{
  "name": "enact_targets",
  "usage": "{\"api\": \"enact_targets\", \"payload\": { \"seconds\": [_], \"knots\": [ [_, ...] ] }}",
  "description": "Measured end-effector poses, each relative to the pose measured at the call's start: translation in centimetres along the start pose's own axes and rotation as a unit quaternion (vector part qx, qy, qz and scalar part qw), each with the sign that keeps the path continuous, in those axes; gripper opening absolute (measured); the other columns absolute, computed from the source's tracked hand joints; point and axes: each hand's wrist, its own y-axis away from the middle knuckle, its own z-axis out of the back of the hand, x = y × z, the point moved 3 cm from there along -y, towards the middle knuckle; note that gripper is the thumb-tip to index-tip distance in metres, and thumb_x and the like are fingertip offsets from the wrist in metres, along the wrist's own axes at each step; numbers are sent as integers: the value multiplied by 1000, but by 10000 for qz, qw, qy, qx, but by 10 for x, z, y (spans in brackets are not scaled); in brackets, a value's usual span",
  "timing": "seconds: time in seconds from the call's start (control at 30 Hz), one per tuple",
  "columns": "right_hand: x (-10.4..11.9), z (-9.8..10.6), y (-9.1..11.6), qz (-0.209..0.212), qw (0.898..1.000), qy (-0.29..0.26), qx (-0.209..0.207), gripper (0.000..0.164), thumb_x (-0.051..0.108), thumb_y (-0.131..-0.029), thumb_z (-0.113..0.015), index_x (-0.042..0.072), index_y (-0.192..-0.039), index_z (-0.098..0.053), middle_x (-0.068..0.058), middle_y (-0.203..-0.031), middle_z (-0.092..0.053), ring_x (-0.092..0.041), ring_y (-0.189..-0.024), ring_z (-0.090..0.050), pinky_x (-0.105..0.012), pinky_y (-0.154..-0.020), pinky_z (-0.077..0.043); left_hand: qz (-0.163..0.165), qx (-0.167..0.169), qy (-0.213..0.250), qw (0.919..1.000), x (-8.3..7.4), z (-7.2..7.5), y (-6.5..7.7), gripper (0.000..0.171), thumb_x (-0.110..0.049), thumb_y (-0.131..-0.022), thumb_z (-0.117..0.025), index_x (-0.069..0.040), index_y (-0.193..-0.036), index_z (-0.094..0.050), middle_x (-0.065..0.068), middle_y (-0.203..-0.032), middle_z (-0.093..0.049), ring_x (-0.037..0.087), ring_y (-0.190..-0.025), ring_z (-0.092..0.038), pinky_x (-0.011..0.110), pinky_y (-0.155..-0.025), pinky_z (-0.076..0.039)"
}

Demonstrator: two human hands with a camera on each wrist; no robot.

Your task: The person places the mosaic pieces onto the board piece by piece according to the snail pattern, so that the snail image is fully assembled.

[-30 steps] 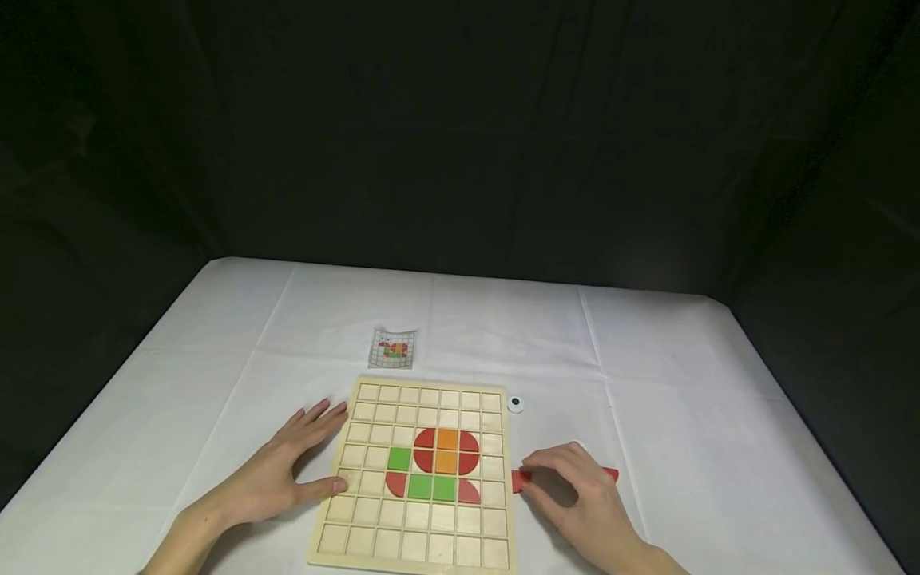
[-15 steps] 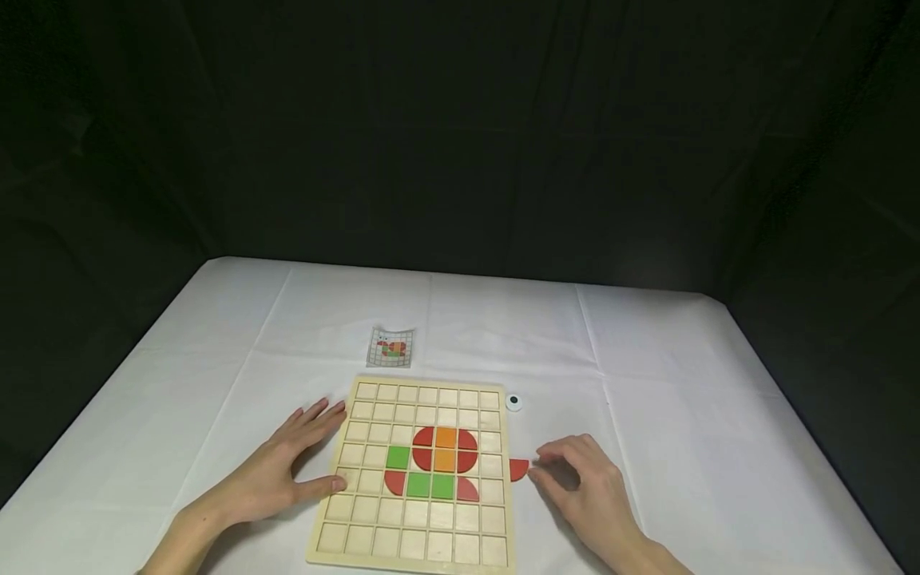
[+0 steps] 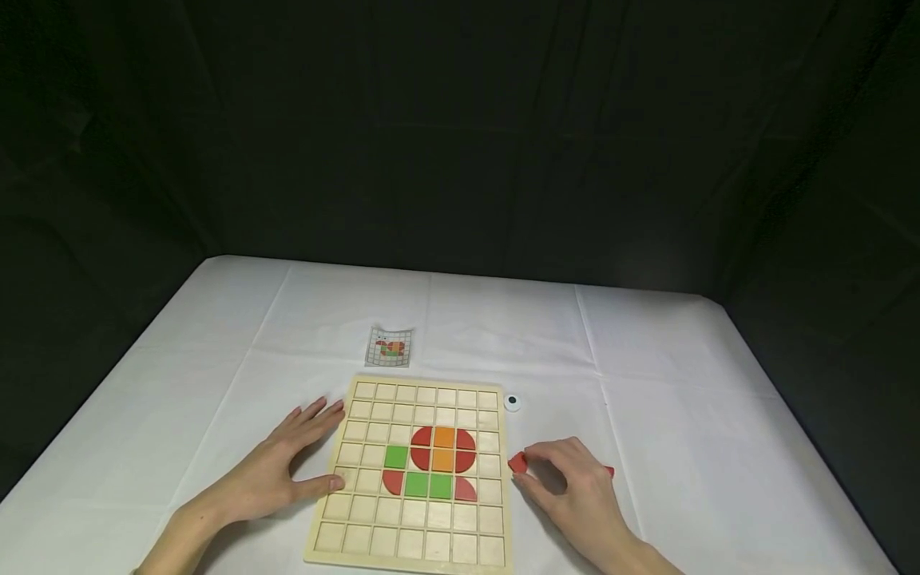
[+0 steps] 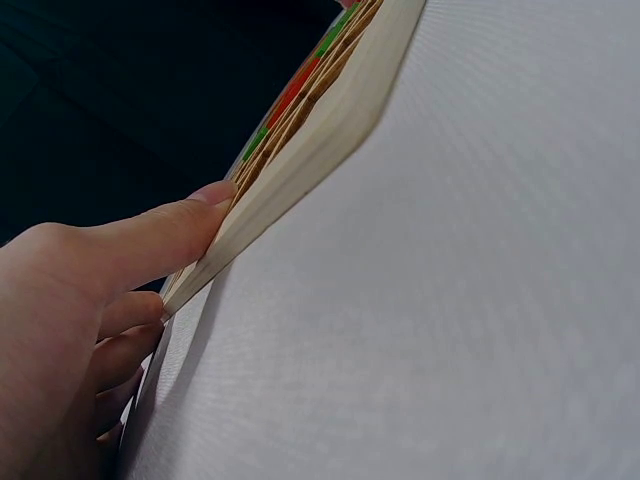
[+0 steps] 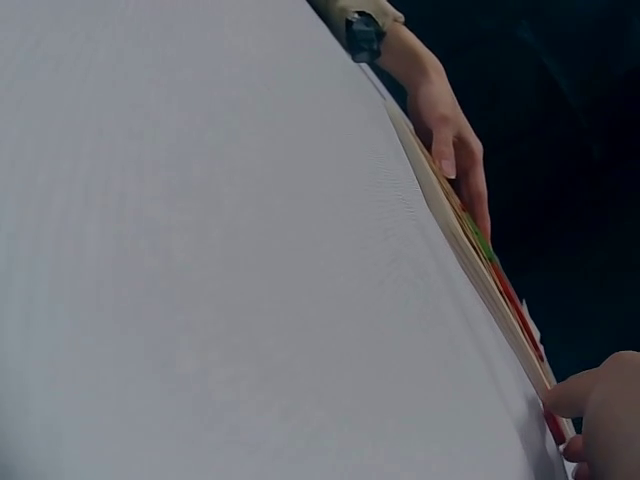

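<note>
My right hand (image 3: 575, 487) pinches a red quarter-circle tile (image 3: 517, 462) between thumb and forefinger, right beside the board's right edge. In the right wrist view that red tile (image 5: 554, 428) shows low beside the board's side. The wooden grid board (image 3: 359, 511) lies flat and bears red quarter-circle tiles (image 3: 465, 461), orange square tiles (image 3: 443, 460) and green square tiles (image 3: 417, 484). My left hand (image 3: 273, 467) is spread along the board's left edge. Its thumb (image 4: 170, 235) rests on the rim, and the other fingertips touch the side.
A round white eye tile (image 3: 512, 402) lies just off the board's upper right. Behind the board is a small pattern card (image 3: 389, 347) with a coloured picture. Another red piece (image 3: 610, 472) peeks out behind the right hand. A white cloth (image 3: 676, 399) covers the table.
The right hand drew back off the red quarter-circle tile, then came left again and pinches it, now turned differently. The left hand has stayed on the board's edge.
</note>
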Motion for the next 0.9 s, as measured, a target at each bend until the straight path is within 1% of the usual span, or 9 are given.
{"api": "enact_targets", "payload": {
  "seconds": [0.03,0.13,0.2,0.3,0.5,0.53,0.67,0.77,0.9],
  "knots": [
    [0,-1,-1,36,10000,12,-17,32,15,-68,-91,15,-96,-73,8,-92,-73,-7,-88,-62,-8,-79,-49,25,5,3,10000,0,0,0,89,-57,-79,-77,-18,-152,-44,-6,-162,-34,26,-154,-17,44,-127,-10],
    [2,-3,-3,148,9999,-20,-46,33,12,-69,-90,16,-97,-73,9,-93,-72,-7,-87,-63,-8,-80,-50,-12,-8,-21,10000,1,0,1,89,-56,-80,-77,-17,-152,-44,-6,-162,-34,26,-154,-17,40,-128,-8],
    [3,-4,-4,189,9998,-46,-30,34,10,-70,-90,17,-98,-74,10,-94,-72,-7,-88,-63,-8,-81,-50,6,-9,-30,10000,2,0,1,89,-56,-79,-77,-17,-152,-43,-7,-162,-34,25,-154,-17,31,-127,-6],
    [3,-6,-6,279,9994,-218,18,34,6,-71,-88,16,-101,-74,8,-95,-72,-9,-89,-63,-8,-84,-49,-41,-35,-49,10000,2,-1,0,89,-56,-80,-77,-17,-152,-43,-6,-162,-34,27,-154,-18,34,-127,-7],
    [1,-10,-8,131,9991,-188,343,32,10,-77,-86,16,-105,-72,11,-101,-71,-6,-95,-63,-7,-87,-47,-64,-28,-68,10000,2,0,1,90,-56,-79,-77,-16,-152,-43,-5,-162,-34,27,-154,-18,22,-126,-2],
    [0,-10,-7,100,9990,-168,398,32,10,-77,-86,16,-105,-72,12,-102,-70,-5,-96,-62,-6,-88,-47,-34,-13,-62,10000,2,-1,1,90,-56,-79,-77,-17,-152,-43,-6,-162,-34,26,-154,-18,17,-124,0],
    [-1,-11,-7,89,9987,-106,500,32,10,-79,-84,15,-107,-70,13,-104,-68,-5,-98,-61,-7,-88,-46,-79,-22,-64,9999,2,-1,0,90,-56,-79,-78,-16,-152,-44,-5,-161,-34,26,-154,-18,8,-119,4],
    [-2,-11,-7,167,9985,-135,505,34,10,-79,-84,15,-109,-69,12,-106,-67,-6,-99,-60,-8,-89,-45,-152,-46,-79,9998,2,-1,0,90,-55,-79,-78,-14,-152,-44,-3,-161,-35,27,-154,-19,4,-116,6],
    [-2,-12,-9,298,9981,-244,485,35,9,-79,-83,15,-111,-69,11,-107,-67,-7,-100,-60,-9,-90,-46,-107,-34,-96,9999,2,0,0,90,-55,-79,-78,-15,-152,-44,-4,-161,-35,27,-154,-19,8,-119,4]
  ]
}}
